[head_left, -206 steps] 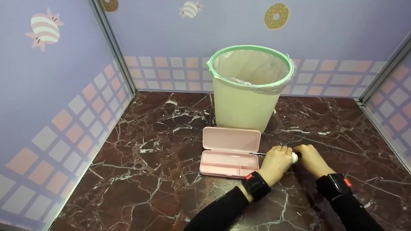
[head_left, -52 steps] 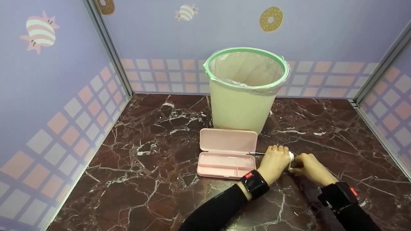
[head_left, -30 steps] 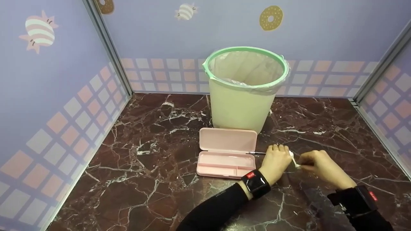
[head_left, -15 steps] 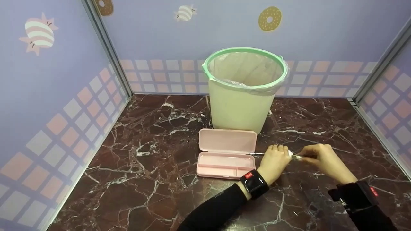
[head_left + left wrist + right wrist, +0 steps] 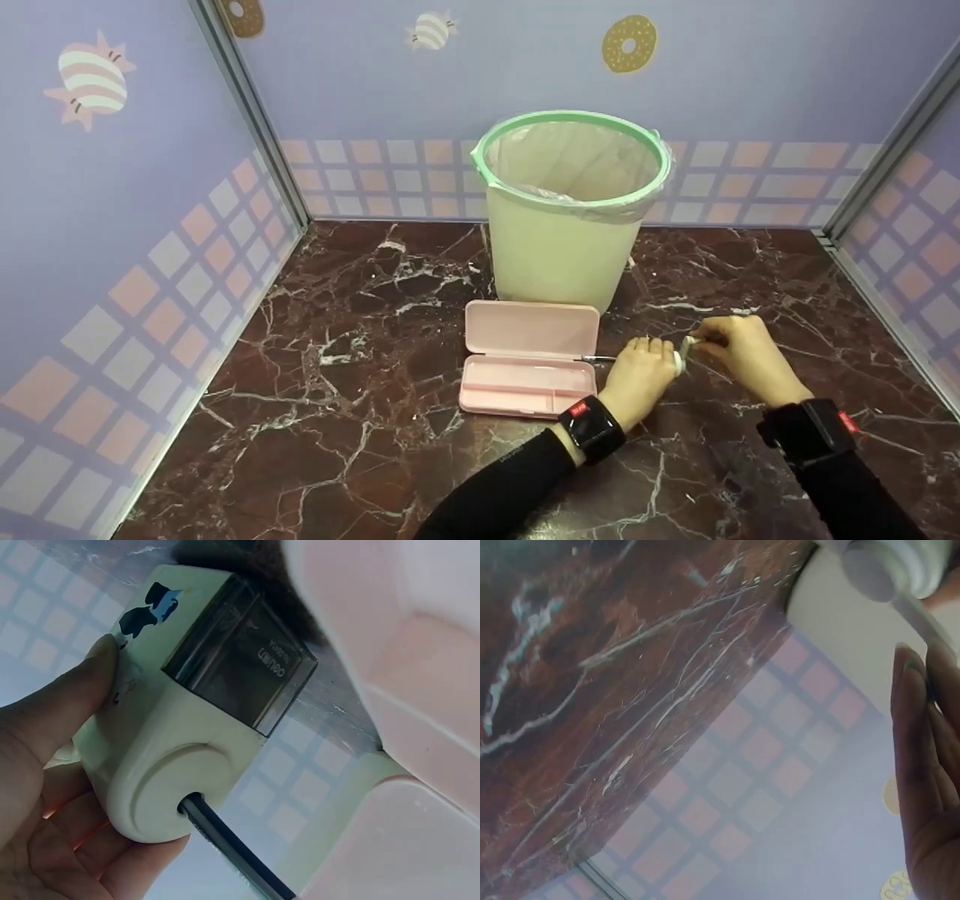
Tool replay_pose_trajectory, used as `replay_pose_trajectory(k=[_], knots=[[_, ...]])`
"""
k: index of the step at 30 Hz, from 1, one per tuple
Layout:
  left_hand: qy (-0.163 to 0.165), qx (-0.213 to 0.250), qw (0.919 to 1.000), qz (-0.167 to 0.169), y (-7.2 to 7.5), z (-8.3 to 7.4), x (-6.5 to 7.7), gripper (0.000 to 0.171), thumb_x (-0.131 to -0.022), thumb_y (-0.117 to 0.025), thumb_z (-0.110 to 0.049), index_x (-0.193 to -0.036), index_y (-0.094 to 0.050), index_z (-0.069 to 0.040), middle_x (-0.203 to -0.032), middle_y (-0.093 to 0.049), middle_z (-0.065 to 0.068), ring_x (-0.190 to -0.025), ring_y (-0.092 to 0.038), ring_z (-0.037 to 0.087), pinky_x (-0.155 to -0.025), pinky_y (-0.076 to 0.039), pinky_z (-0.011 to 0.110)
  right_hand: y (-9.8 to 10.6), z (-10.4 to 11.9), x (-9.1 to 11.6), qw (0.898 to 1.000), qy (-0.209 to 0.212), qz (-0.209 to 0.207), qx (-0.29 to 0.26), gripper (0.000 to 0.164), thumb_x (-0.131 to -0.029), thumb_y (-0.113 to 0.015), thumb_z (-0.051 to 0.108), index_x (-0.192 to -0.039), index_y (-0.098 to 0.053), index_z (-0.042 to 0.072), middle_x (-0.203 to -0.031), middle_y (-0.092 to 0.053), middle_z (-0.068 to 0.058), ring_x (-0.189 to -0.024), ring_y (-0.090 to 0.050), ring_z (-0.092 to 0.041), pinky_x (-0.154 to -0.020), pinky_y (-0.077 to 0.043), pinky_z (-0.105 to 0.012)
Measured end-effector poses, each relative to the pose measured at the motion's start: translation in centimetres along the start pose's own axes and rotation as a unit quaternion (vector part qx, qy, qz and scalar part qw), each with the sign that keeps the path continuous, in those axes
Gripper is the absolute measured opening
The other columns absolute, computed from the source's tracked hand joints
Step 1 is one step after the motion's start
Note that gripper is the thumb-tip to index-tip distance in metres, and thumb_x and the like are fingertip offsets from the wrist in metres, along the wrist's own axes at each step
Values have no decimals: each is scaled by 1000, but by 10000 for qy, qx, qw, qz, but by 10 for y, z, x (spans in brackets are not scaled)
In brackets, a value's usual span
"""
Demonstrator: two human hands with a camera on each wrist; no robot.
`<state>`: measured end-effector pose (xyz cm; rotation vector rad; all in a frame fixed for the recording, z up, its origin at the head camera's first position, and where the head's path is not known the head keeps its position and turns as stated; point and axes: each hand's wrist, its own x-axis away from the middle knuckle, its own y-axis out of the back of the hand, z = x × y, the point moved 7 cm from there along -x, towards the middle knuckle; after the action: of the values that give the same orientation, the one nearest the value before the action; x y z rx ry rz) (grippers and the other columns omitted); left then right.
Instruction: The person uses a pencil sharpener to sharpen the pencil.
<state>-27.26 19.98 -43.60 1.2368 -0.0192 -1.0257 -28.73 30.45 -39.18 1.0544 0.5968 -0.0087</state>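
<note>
My left hand grips a white crank pencil sharpener with a dark see-through shavings drawer. A dark pencil sticks out of the hole in its front. In the head view, the pencil's outer end reaches the right side of an open pink pencil case. My right hand pinches the end of the crank handle at the sharpener's back. The left hand hides most of the sharpener's body from the head camera. Inside the hole, the pencil's tip is hidden.
Behind the pencil case stands a pale green waste bin with a green rim and a plastic liner. The dark marbled tabletop is bounded by patterned panels at the back and both sides.
My right hand has circled round with the crank, from low near the sharpener, out to the right, then up and away from me. The left hand, sharpener and pencil stay nearly in place.
</note>
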Motion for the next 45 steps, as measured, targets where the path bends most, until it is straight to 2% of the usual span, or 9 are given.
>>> replay_pose_trajectory(k=[6, 10, 18, 21, 26, 33, 36, 41, 45], knots=[[1, -12, 10000, -21, 1, -2, 0, 27, -94, -54, -25, -115, -71, -18, -100, -72, -9, -89, -67, 6, -84, -53, 20, -19, -17, -16, 9986, -236, 465, 93, 10, -74, -78, -5, -74, -69, 0, -71, -71, -14, -62, -65, -23, -57, -50, -30], [14, 3, 9998, -208, 3, -4, 0, 26, -89, -61, -28, -111, -72, -18, -94, -71, -10, -82, -65, 5, -76, -51, 19, -32, -31, -14, 9969, -371, 695, -8, 10, -74, -76, -7, -73, -69, -1, -72, -71, -14, -63, -66, -24, -57, -51, -30], [32, -37, 9997, -228, 5, -3, 2, 24, -87, -63, -30, -108, -70, -21, -96, -71, -11, -83, -65, 5, -76, -51, 19, -59, -39, 3, 9916, -234, 1258, -172, 11, -65, -76, -3, -68, -70, 6, -67, -70, -4, -59, -56, -10, -56, -46, -28], [79, -125, 9997, -201, 4, -2, 1, 23, -90, -61, -29, -109, -70, -20, -98, -71, -10, -85, -65, 5, -78, -51, 19, -64, -39, 8, 9870, -296, 1531, -385, 11, -67, -79, 0, -68, -70, 6, -66, -69, -3, -57, -52, -6, -55, -46, -27], [135, -138, 9997, -117, 2, 0, 1, 22, -91, -59, -27, -108, -70, -20, -98, -71, -10, -84, -65, 4, -79, -51, 19, -67, -37, 15, 9756, -436, 1981, -842, 12, -72, -82, 6, -73, -71, 2, -69, -72, -8, -56, -59, -5, -55, -50, -22], [161, -181, 9997, 51, 1, 1, 1, 20, -91, -59, -27, -107, -68, -20, -95, -69, -10, -81, -64, 4, -76, -50, 18, -69, -31, 24, 9452, -600, 2619, -1852, 12, -75, -78, 0, -76, -68, -7, -68, -71, -16, -53, -66, -9, -52, -56, -24], [142, -215, 9996, 67, 0, 0, 1, 20, -91, -58, -27, -107, -68, -20, -94, -69, -11, -82, -64, 4, -77, -50, 18, -67, -29, 28, 9382, -591, 2756, -2009, 9, -77, -77, -2, -76, -69, -6, -69, -71, -14, -55, -66, -7, -53, -57, -25], [201, -127, 9997, 23, 1, 0, 1, 22, -91, -58, -27, -108, -69, -19, -94, -70, -10, -83, -65, 4, -78, -51, 19, -55, -21, 34, 9379, -443, 2837, -1948, 9, -78, -77, 3, -75, -69, 0, -69, -71, -8, -57, -64, -4, -52, -55, -24], [259, -38, 9996, 40, 1, 1, 1, 22, -92, -57, -26, -108, -69, -19, -93, -70, -10, -84, -65, 5, -79, -52, 20, -39, -12, 33, 9460, -239, 2738, -1718, 9, -78, -78, 8, -74, -70, 6, -69, -71, -3, -56, -62, -3, -50, -51, -22]])
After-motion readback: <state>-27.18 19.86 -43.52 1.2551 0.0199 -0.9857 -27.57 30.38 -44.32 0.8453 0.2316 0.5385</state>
